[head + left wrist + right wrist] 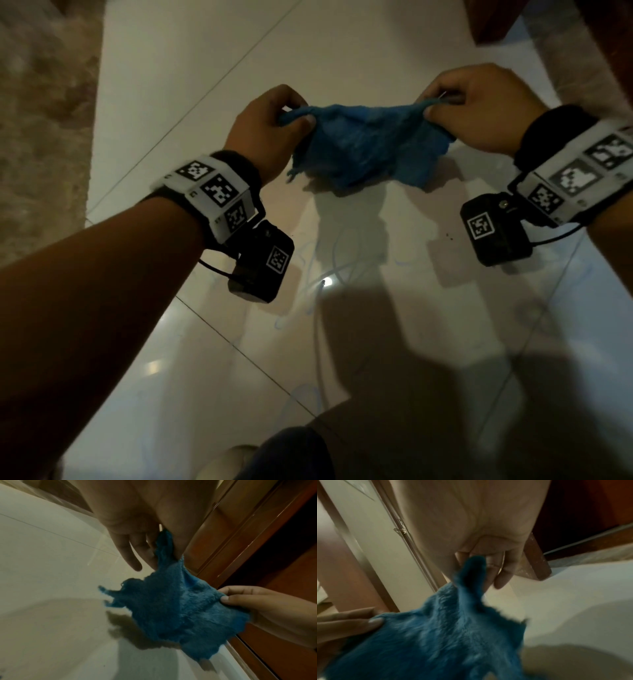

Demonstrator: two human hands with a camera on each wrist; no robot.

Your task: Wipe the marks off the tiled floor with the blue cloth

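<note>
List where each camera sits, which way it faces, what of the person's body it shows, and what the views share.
Head: worn on the head, looks down at the tiled floor; shows both forearms, left hand and right hand holding the blue cloth between them.
Left wrist: looks along the left palm, fingers pinching the cloth; the right hand shows opposite.
Right wrist: looks along the right palm; blurred cloth, left fingers at its edge.
Shared: all three show the cloth, both hands and the floor.
</note>
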